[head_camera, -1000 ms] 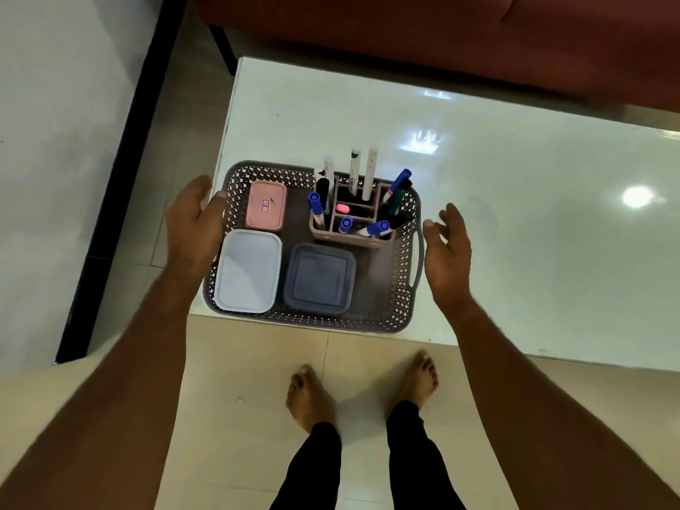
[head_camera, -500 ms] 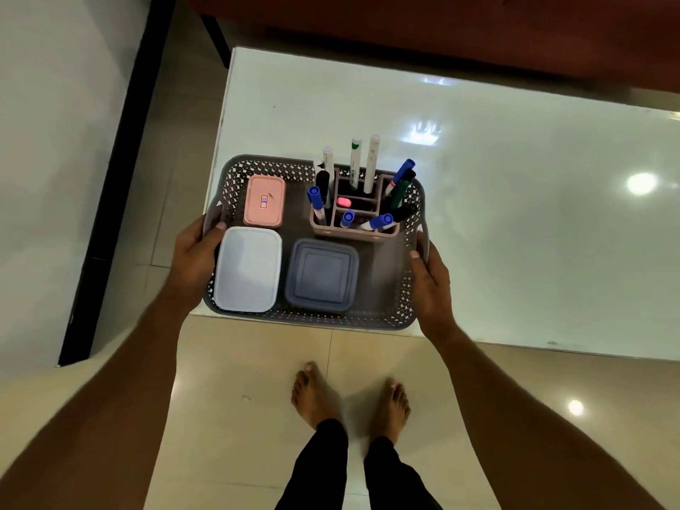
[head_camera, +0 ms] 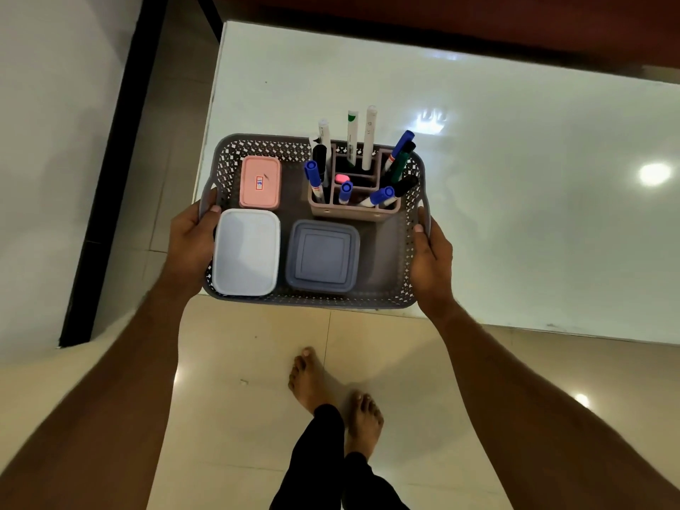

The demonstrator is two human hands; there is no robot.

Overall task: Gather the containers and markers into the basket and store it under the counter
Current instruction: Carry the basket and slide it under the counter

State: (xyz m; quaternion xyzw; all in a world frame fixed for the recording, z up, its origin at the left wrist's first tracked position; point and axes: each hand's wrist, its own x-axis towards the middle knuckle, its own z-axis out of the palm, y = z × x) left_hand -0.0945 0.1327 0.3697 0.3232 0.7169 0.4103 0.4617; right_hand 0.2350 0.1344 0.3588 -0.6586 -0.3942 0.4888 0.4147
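Grey perforated plastic forms the basket, which sits at the near left corner of the glossy white bench, its near edge reaching just past the bench edge over the tiled floor. The left hand grips the left handle, fingers curled over the rim; the right hand grips the right handle in the same manner, thumb on the rim. Inside the basket, rear left, lies a pink lidded container carrying a small red-bordered sticker with a blue character, too small to read with certainty. Front left lies a white lidded container, touching the left wall. Just beside it, front centre, sits a blue-grey square container. Rear right stands a pink compartmented holder filled with markers: white barrels upright at the back, one with a green band, blue-capped ones leaning in the front cells, dark green and black ones tilted to the right. Print on the white barrels is visible but illegible. A pink cap shows in the centre cell. A red sofa runs behind the bench. The person's bare feet stand on the floor below the basket.
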